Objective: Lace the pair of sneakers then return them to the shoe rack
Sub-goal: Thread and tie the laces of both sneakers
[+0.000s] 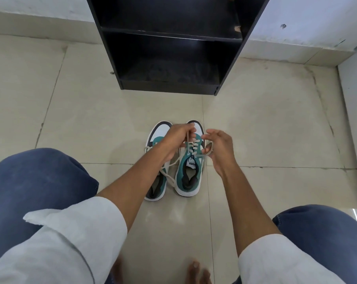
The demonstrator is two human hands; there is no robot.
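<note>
1. On the tiled floor [71, 119], between the person's knees and a black shoe rack [169, 48], stands a pair of teal, white and dark sneakers, toes toward the rack, side by side and just about touching.
2. Far left: a knee in blue trousers [40, 181], with a rolled pale sleeve [75, 232] below it.
3. Left sneaker [156, 187]: partly hidden by the left forearm. A loose cream lace trails across its opening and out to its left side.
4. Left hand [178, 140]: over the tongue area of the right sneaker, fingers [191, 128] closed in a pinch on a strand of the lace [188, 138], which runs taut up from the eyelets.
5. Right sneaker [188, 177]: several crossings of lace already threaded over the teal tongue; heel opening faces the person, with a white label on the insole.
6. Right hand [220, 148]: at the sneaker's right side, fingers loosely curled, with the other lace strand looped through thumb and forefinger; the rest spread half open.
7. Far right: second knee [321, 232] and sleeve.
8. The rack's two visible shelves are dark; it stands against the wall, well apart from the sneakers.
</note>
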